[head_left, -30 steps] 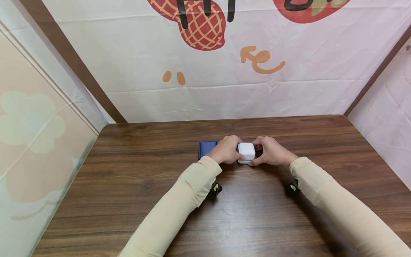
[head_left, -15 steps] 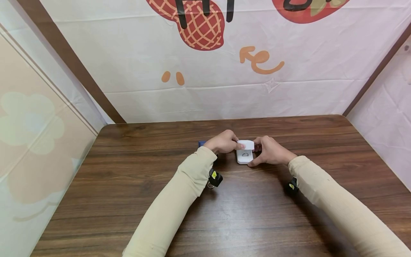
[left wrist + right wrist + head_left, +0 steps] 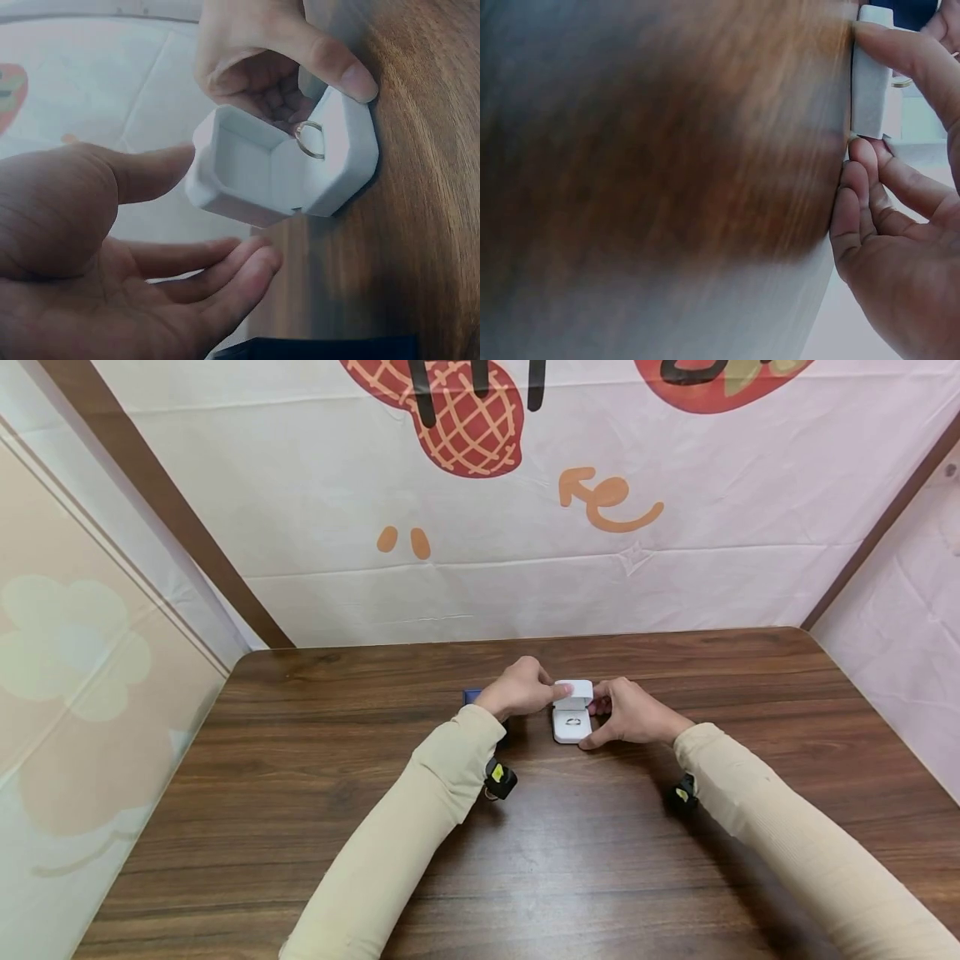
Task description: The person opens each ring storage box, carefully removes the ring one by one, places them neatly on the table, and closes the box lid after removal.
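Fingers (image 3: 862,159) of the right grip (image 3: 637,714) pinch the small white square box (image 3: 572,737), standing open toward the far edge of the brown wooden desk (image 3: 337,760). The left grip (image 3: 517,690), spread, touches the raised white lid (image 3: 244,154) with its thumb (image 3: 154,174); if the right pinch slackens, thumb pressure could tip the box and spill the gold-coloured metal ring (image 3: 304,148).

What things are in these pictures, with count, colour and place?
Ring box: one, white, open, on the table
Ring: one, gold-toned, inside the box
Flat item: one, blue, left of box, mostly hidden
Small loop: one, golden, beside one wrist device
Table: one, brown, under the box
Cloth walls: three, mostly pale, around the table
Wrist devices: two, black, one per wrist
Sleeves: two, beige, on forearms
Left hand: one, touching the lid
Right hand: one, gripping the base
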`<state>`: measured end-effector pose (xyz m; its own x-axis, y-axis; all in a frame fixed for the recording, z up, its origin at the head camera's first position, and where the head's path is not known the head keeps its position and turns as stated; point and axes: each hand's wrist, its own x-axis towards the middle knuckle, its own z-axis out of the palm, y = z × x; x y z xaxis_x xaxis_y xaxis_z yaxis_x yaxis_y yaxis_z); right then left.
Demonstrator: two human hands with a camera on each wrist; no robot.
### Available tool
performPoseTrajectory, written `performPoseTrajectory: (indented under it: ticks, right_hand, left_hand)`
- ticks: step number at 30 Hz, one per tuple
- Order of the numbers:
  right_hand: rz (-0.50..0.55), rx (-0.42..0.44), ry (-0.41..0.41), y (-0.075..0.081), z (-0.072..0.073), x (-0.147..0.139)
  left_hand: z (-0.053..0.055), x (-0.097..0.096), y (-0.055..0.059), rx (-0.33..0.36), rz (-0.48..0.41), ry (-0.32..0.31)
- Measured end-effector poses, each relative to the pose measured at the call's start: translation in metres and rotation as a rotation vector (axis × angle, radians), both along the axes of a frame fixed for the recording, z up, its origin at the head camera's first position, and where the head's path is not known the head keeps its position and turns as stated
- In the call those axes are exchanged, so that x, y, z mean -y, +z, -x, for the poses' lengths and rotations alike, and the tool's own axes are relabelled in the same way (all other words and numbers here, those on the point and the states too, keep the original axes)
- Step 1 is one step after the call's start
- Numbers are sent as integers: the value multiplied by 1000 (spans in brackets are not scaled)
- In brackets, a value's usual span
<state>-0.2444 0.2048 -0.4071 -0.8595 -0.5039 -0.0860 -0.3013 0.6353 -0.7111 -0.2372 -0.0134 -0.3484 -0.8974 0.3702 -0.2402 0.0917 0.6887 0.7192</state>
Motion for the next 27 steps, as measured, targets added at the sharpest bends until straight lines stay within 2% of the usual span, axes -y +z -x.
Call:
performPoseTrajectory:
  ticks: [7,12,15,20,27]
  right_hand:
    - [9,5,15,0,-1,-1]
    - [6,12,18,0,-1,-1]
    - [16,11,19,-1,0,-1]
    - [42,8,31,-1,0,-1]
    - [35,3,19,2,-3,1]
  left_hand:
    - [-14,1,5,-212,15,56]
    - [-29,-3,0,-385,-4,72]
    - [-40,-8,-5,-455,0,72]
    - [-55,-18,-14,-512,61,58]
    - [-60,-27,-31,-546,180,67]
